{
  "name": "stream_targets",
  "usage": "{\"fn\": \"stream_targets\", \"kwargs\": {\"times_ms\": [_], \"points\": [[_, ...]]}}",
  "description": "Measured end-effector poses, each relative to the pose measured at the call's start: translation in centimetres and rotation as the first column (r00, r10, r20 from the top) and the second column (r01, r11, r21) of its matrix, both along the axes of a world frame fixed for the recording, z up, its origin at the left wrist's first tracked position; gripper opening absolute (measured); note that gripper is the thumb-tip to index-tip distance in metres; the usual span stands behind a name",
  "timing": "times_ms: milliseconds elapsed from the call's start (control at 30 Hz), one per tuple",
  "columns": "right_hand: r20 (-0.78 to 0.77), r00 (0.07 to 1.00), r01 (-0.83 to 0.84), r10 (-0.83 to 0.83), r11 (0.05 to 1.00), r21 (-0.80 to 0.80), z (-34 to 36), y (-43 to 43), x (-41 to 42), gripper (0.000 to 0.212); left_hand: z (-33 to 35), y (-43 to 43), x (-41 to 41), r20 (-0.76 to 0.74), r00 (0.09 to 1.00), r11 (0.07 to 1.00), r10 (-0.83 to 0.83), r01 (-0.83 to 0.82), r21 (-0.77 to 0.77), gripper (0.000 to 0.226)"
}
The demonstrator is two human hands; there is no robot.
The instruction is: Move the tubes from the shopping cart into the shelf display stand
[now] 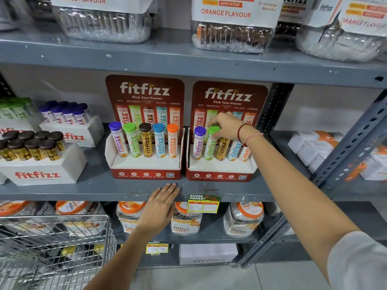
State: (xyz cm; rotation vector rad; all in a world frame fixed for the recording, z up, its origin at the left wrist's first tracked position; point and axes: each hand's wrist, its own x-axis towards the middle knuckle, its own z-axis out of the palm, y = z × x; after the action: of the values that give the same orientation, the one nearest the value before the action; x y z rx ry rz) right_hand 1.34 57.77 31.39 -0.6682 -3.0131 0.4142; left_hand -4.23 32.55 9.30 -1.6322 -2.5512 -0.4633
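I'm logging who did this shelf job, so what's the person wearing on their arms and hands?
Both hands, left and right, are bare, no gloves. The right wrist has thin red and pink thread bracelets. A light grey sleeve covers the right upper arm; the forearms are uncovered.

Green-capped tube (211, 143) upright in right display stand (219, 173), second slot beside purple-capped tube (198, 143).

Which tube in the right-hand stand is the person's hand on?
The green-capped tube, second from the left in the right display stand. The right hand pinches its cap; the purple-capped tube beside it stands untouched.
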Motion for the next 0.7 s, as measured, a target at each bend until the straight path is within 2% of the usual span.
{"fn": "stream_targets", "kwargs": {"times_ms": [400, 500, 600, 700], "points": [[-0.012, 1.000, 0.019, -0.019, 1.000, 0.007, -0.7, -0.1, 0.5, 0.056, 0.3, 0.0, 0.1, 0.022, 1.000, 1.000, 0.006, -0.005, -0.027, 0.048], [-0.040, 0.999, 0.015, -0.013, 0.999, 0.051, -0.6, -0.9, 1.2, 0.058, 0.9, 0.1, 0.1, 0.051, 0.999, 0.999, 0.005, -0.003, -0.037, 0.047], [-0.179, 0.984, 0.006, 0.017, 0.992, 0.130, -0.4, -2.4, 2.1, 0.053, 2.4, 0.4, 0.1, 0.109, 0.994, 1.000, 0.022, -0.020, -0.024, 0.042], [-0.360, 0.933, 0.036, 0.026, 0.986, 0.163, 1.1, -5.0, 4.0, 0.035, 6.2, 0.5, 0.0, 0.158, 0.987, 0.998, 0.029, -0.038, 0.054, 0.032]]}}
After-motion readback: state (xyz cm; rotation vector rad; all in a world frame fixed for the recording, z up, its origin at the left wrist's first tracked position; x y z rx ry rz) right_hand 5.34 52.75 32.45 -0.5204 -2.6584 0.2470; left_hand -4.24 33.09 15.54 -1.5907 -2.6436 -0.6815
